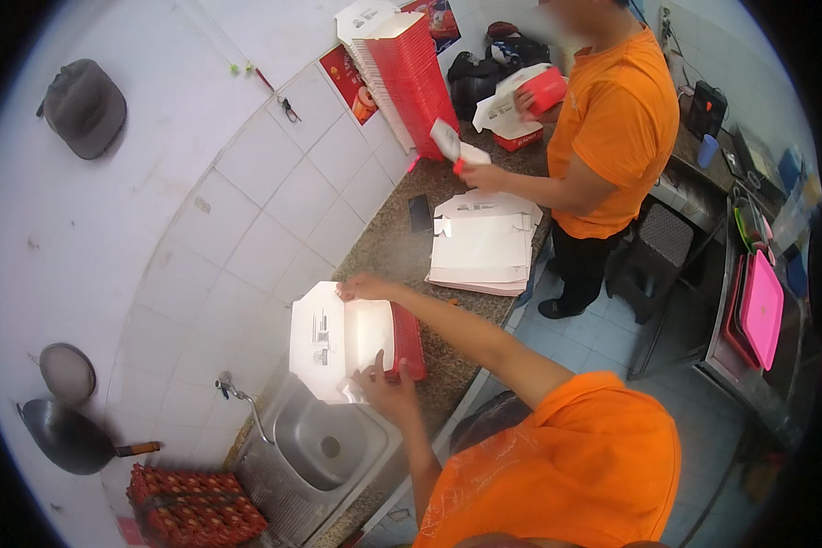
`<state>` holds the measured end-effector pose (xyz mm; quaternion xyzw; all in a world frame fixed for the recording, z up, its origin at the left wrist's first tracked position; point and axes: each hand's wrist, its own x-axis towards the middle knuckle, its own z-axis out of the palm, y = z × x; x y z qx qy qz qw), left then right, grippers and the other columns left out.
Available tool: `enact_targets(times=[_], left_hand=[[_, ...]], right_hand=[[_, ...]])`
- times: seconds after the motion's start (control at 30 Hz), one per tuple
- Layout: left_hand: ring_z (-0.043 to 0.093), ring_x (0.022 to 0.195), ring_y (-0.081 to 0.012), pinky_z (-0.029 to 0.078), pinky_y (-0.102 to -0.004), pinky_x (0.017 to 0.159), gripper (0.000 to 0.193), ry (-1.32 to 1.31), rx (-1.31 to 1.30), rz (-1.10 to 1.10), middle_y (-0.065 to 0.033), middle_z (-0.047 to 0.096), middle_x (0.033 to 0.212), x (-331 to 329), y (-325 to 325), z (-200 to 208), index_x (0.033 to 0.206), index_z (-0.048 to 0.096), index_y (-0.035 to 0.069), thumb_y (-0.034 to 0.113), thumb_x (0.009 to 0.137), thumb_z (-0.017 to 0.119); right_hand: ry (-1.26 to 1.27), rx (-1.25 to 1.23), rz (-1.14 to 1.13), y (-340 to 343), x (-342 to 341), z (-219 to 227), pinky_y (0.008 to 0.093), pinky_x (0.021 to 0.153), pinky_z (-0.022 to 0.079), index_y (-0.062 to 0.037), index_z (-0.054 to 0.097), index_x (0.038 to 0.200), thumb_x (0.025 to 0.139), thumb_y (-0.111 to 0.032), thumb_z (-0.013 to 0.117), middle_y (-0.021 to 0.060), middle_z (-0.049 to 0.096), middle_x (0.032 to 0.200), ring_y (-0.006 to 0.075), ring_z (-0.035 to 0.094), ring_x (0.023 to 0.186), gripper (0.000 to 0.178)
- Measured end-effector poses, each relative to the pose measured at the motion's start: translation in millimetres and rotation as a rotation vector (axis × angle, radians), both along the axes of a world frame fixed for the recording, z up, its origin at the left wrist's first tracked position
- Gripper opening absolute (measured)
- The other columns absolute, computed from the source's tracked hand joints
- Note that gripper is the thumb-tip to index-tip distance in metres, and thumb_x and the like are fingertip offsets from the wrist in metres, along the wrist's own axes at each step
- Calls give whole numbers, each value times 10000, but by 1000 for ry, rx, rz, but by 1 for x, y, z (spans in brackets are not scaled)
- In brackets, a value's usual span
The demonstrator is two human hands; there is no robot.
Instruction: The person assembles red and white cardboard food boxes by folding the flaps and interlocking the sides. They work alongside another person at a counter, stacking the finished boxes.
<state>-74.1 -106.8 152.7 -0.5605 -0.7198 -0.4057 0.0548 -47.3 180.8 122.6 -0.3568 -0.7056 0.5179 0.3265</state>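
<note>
A red cardboard box (409, 352) with a white inside stands on the stone counter beside the sink, its white lid flap (318, 333) folded out toward the wall. My right hand (370, 288) pinches the far corner of the box, where the flap meets the side wall. At the near end, my left hand (391, 395) grips the side wall and flap edge, with some fingers reaching over the rim. Part of the box's red outer side shows to the right. The fingertips of my right hand are partly hidden behind the cardboard.
A stack of flat white cardboard blanks (484, 242) and a dark phone (420, 214) lie farther along the counter. A tall stack of red boxes (411, 82) leans by the wall. A co-worker in orange (616, 128) handles a box there. The steel sink (331, 446) adjoins my box.
</note>
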Motion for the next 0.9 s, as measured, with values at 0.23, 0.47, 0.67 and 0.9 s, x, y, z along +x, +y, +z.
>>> enact_targets(times=[0.23, 0.47, 0.67, 0.9], left_hand=[[443, 1307, -465, 366, -632, 1062, 240, 4, -27, -22, -128, 550, 1091, 5, -1, -3, 1063, 762, 143, 277, 864, 779], [393, 1362, -481, 361, -642, 1080, 222, -5, -10, -17, -114, 543, 1139, 4, 3, -10, 1069, 753, 139, 216, 863, 781], [378, 1377, -475, 374, -631, 1067, 277, 35, -13, -2, -117, 529, 1158, 3, 6, -19, 1140, 733, 149, 203, 872, 776], [363, 1392, -471, 374, -619, 1057, 343, 56, -29, 14, -147, 513, 1184, 7, 5, -16, 1215, 690, 127, 191, 885, 755]], right_hand=[[225, -10, -366, -68, 87, -79, 365, 838, 534, -66, 758, 1033, 981, -407, 603, 143, 751, 986, 244, 717, 934, 378], [-286, 55, -421, -114, 178, -109, 406, 900, 506, -77, 721, 1110, 927, -252, 668, 152, 696, 1100, 289, 658, 1065, 258], [-642, 390, -474, -85, 232, -98, 475, 1061, 424, -87, 560, 1367, 897, -288, 681, 195, 516, 1438, 359, 464, 1363, 525], [-920, 345, -272, -52, 263, -143, 498, 989, 491, -77, 541, 1375, 861, -474, 732, 236, 507, 1420, 380, 521, 1302, 677]])
